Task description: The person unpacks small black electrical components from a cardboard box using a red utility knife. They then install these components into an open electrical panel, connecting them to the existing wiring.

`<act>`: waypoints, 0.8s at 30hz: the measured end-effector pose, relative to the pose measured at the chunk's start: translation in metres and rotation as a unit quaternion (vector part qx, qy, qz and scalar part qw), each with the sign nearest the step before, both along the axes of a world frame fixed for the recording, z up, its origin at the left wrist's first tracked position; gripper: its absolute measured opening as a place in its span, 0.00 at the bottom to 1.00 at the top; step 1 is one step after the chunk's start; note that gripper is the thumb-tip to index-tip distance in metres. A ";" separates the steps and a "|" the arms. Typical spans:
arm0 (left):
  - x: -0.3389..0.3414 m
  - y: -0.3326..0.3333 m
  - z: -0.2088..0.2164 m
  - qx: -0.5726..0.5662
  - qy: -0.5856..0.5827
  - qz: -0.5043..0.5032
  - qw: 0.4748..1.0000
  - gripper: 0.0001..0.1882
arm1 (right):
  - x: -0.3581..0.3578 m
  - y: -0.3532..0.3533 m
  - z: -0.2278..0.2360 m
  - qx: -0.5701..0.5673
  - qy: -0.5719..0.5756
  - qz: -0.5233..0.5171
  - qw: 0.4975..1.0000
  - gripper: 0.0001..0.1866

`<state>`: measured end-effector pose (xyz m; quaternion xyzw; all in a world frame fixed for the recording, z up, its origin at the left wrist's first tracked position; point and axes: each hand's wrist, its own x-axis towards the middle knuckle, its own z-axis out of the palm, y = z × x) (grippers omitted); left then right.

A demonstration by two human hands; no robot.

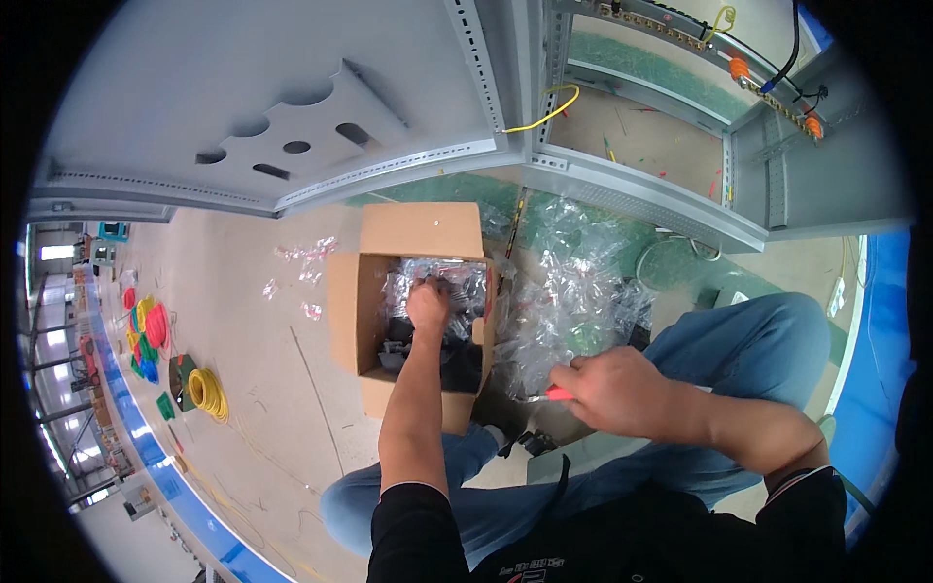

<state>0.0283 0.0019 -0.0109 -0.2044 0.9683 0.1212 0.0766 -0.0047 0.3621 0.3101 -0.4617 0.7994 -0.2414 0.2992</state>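
Note:
My left hand reaches down into an open cardboard box on the floor in front of me. Its fingers are curled among clear plastic bags and dark parts, and what they hold is hidden. Black pieces lie in the near part of the box. To the right of the box, my right hand is closed round a small red-handled tool. A thin metal end sticks out of it toward the box; its exact kind does not show.
Crumpled clear plastic is heaped right of the box. A grey metal cabinet with a door panel stands ahead, and a yellow wire hangs from its frame. Plastic scraps and coils of yellow cable lie on the left floor.

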 end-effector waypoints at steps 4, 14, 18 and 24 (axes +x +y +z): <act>-0.009 0.006 -0.013 -0.041 -0.032 -0.011 0.999 0.32 | -0.009 -0.005 0.010 -0.002 -0.045 0.008 0.999 0.10; -0.027 -0.012 -0.011 -0.082 -0.057 -0.067 0.993 0.15 | -0.008 -0.004 0.012 -0.024 -0.039 0.010 0.999 0.11; -0.022 -0.020 0.010 -0.072 0.034 -0.134 0.988 0.14 | -0.007 0.002 0.014 -0.048 -0.013 -0.004 0.999 0.11; -0.021 -0.026 0.071 0.127 0.095 -0.068 0.985 0.20 | -0.002 0.013 0.008 -0.096 0.038 -0.049 0.993 0.11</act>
